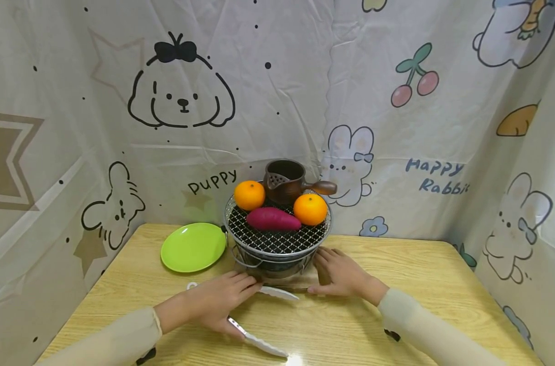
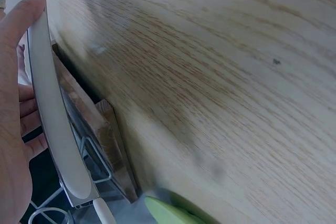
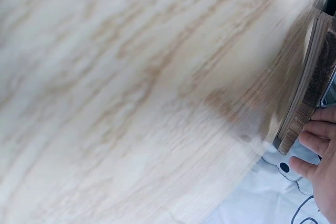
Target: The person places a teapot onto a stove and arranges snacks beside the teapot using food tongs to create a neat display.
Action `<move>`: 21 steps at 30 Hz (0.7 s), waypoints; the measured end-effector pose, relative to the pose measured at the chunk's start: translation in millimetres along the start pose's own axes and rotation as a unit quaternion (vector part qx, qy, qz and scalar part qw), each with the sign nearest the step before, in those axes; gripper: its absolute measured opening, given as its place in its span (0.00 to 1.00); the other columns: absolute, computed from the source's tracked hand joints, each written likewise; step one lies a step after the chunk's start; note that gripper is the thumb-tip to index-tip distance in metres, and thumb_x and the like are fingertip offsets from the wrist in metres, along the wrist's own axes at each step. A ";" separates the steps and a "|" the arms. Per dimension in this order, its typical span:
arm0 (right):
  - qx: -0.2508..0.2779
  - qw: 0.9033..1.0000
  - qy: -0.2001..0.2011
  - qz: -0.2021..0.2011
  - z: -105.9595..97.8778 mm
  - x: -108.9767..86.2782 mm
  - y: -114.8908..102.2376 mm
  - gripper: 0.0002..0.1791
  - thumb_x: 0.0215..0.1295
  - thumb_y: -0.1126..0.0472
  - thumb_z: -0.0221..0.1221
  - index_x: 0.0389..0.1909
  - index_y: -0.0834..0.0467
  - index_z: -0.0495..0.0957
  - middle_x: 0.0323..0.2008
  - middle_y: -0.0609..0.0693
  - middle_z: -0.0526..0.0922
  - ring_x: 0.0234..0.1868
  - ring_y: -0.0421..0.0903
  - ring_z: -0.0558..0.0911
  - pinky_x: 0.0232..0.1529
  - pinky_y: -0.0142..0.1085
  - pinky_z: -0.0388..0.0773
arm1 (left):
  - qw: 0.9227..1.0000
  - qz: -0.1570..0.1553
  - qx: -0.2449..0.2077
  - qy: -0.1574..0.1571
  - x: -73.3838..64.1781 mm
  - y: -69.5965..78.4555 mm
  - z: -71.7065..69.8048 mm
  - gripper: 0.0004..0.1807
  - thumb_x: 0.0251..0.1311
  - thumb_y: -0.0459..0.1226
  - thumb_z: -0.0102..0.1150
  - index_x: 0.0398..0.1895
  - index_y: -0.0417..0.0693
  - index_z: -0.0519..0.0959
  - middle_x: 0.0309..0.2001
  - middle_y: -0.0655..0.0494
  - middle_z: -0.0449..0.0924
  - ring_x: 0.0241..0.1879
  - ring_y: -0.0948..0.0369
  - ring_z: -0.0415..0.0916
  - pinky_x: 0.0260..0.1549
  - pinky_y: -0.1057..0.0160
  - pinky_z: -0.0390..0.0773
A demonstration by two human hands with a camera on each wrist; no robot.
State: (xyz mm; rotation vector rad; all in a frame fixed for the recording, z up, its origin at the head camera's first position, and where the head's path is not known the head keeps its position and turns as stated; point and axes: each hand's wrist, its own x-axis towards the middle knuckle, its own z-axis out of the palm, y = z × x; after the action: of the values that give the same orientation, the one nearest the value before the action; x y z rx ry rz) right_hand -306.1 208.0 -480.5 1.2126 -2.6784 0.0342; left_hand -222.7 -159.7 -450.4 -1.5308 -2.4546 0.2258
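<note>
A pair of white tongs [image 2: 52, 103] lies in my left hand [image 1: 217, 300], its two arms spread wide, the thumb against the nearer one. The left fingertips reach the front of the wooden base [image 2: 89, 108] beneath a round tabletop grill [image 1: 277, 254]. At the base's right corner my right hand [image 1: 341, 272] touches the wood with extended fingers [image 3: 315, 142]. On the mesh are a purple sweet potato [image 1: 273, 219], a left orange [image 1: 249, 195], a right orange [image 1: 310, 209] and a brown side-handled pot [image 1: 284, 185]. Part of the tongs is hidden under the left hand.
A green plate [image 1: 194, 247] lies left of the grill on the wood-grain table [image 1: 419, 284]. Cartoon-printed cloth [image 1: 277, 101] hangs behind and along both sides. Wire handles [image 1: 246, 258] stick out from the grill's front.
</note>
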 end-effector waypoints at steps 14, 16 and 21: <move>0.003 1.000 -0.016 0.014 1.0 -0.8 0.9 0.55 0.61 0.21 0.53 0.73 0.63 0.67 0.72 0.62 0.70 0.72 0.60 0.71 0.70 0.58 0.69 | 1.000 0.004 -0.003 -0.009 -4.0 -7.3 11.4 0.57 0.56 0.77 0.47 0.72 0.40 0.68 0.66 0.47 0.74 0.65 0.52 0.73 0.67 0.51 0.73; 0.003 1.000 -0.017 0.015 0.8 -0.9 0.6 0.56 0.61 0.21 0.52 0.73 0.63 0.67 0.72 0.62 0.70 0.72 0.60 0.71 0.71 0.58 0.69 | 1.000 -0.002 -0.010 -0.020 -4.8 -7.4 11.8 0.57 0.57 0.77 0.46 0.73 0.40 0.67 0.67 0.47 0.73 0.66 0.51 0.73 0.68 0.50 0.72; 0.000 1.000 -0.015 0.012 1.0 -0.9 0.2 0.55 0.61 0.21 0.52 0.73 0.63 0.68 0.71 0.62 0.71 0.72 0.60 0.71 0.70 0.58 0.70 | 0.999 -0.007 -0.023 -0.024 -6.2 -6.3 11.4 0.57 0.57 0.77 0.45 0.74 0.40 0.66 0.68 0.46 0.73 0.67 0.51 0.72 0.68 0.49 0.72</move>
State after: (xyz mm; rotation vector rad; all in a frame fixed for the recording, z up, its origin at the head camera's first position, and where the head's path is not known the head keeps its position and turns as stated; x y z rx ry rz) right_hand -305.8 208.7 -481.6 1.1897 -2.7181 0.0208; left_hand -228.8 -168.1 -460.5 -1.5433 -2.5247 0.2064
